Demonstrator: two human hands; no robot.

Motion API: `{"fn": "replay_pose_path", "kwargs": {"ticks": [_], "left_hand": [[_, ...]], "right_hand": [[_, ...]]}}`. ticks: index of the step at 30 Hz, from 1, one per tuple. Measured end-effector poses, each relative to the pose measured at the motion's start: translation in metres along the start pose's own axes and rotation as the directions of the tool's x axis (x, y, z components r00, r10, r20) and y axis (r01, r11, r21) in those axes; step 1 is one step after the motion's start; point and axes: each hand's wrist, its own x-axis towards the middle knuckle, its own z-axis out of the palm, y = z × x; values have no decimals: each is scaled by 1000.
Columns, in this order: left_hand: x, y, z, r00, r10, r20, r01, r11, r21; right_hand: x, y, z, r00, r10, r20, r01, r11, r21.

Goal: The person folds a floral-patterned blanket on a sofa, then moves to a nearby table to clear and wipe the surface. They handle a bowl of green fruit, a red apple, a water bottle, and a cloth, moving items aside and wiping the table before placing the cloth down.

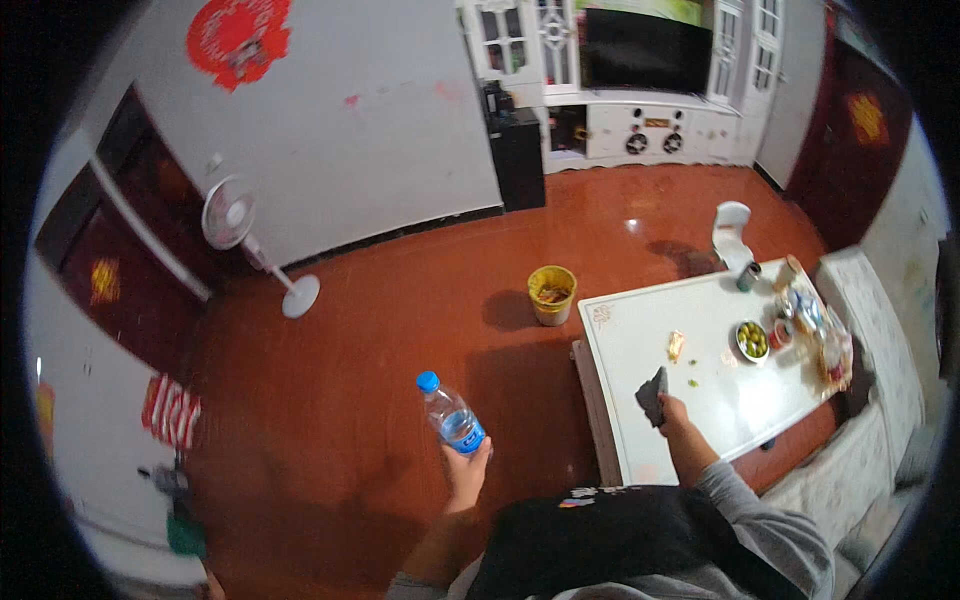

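Observation:
My left hand (466,471) grips a clear plastic bottle (451,416) near its base. The bottle has a blue cap and a blue label, and leans a little to the left over the red-brown floor. In my right hand (675,417) is a dark grey cloth (652,397), bunched up and held above the near left part of a white table (637,337). Just beyond the cloth, a small gold wrapper (676,346) and a few green bits (693,383) lie on the tabletop. Farther right stands a bowl of green fruit (752,341).
A yellow bin (553,296) with litter inside stands beyond the table's left corner. A can (748,276) and several packages (806,311) sit along the table's far right side. A white stool (730,232), a pedestal fan (231,214) and a sofa (874,337) surround the floor.

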Motion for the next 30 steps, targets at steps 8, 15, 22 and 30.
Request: {"fn": "replay_pose_path", "kwargs": {"ticks": [8, 15, 22, 30], "left_hand": [[95, 31, 88, 952, 118, 281, -61, 977, -205], [239, 1, 143, 946, 8, 324, -8, 1000, 1], [340, -24, 240, 913, -17, 408, -57, 984, 169], [444, -101, 364, 849, -88, 522, -97, 944, 316]], "right_hand": [[75, 10, -36, 916, -53, -398, 63, 998, 11], [205, -18, -18, 884, -145, -445, 24, 963, -267], [246, -58, 43, 907, -48, -418, -136, 907, -398], [221, -64, 65, 953, 75, -292, -98, 993, -64]]}}
